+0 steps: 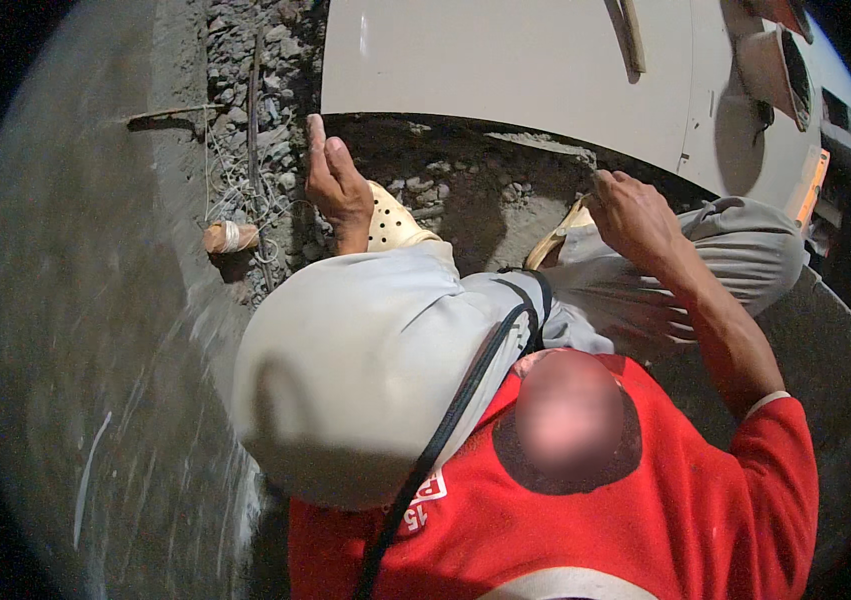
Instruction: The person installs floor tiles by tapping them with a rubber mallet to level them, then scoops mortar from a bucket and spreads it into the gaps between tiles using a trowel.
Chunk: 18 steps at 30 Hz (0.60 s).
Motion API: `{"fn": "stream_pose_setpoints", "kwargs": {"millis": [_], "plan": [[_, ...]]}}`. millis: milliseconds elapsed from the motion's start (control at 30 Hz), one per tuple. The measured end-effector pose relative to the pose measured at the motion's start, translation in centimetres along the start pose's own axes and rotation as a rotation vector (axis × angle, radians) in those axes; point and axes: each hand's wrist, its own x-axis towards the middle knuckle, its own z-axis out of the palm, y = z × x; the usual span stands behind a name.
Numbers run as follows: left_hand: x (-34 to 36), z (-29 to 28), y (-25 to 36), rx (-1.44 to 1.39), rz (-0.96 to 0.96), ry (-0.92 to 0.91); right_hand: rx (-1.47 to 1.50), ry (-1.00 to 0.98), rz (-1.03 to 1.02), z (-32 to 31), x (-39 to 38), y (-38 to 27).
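Observation:
My left hand (338, 190) is raised beside the near left corner of a large pale tile (505, 60), fingers stretched out and nothing visible in them. Whether its fingertips touch the tile's corner, I cannot tell. My right hand (635, 215) is closed at the tile's near edge, above my bent knee. From its fingertips a narrow, mortar-smeared blade, apparently a trowel (545, 145), points left along that edge; its handle is hidden in the hand. Below the tile's edge lies a dark gap with rubble and mortar (425, 190).
A string-wound block (232, 237) lies on the left beside broken rubble (280, 60) and a thin rod (255, 120). On the tile surface are a wooden handle (632, 35) and a bucket (775, 75). An orange level (813, 188) stands at the right. My yellow clog (393, 217) is near my left hand.

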Motion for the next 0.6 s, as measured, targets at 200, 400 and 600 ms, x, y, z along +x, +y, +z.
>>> {"fn": "stream_pose_setpoints", "kwargs": {"millis": [200, 400, 600], "plan": [[0.0, 0.6, 0.6, 0.02, -0.071, -0.024, 0.008, 0.011, -0.042, -0.8, -1.5, 0.8], [0.8, 0.4, 1.3, 0.054, -0.016, -0.009, 0.229, -0.078, -0.077, 1.4, 1.2, -1.5], [0.0, -0.5, 0.1, 0.003, -0.082, 0.038, 0.469, -0.105, -0.133, 3.9, 2.6, -4.9]]}}
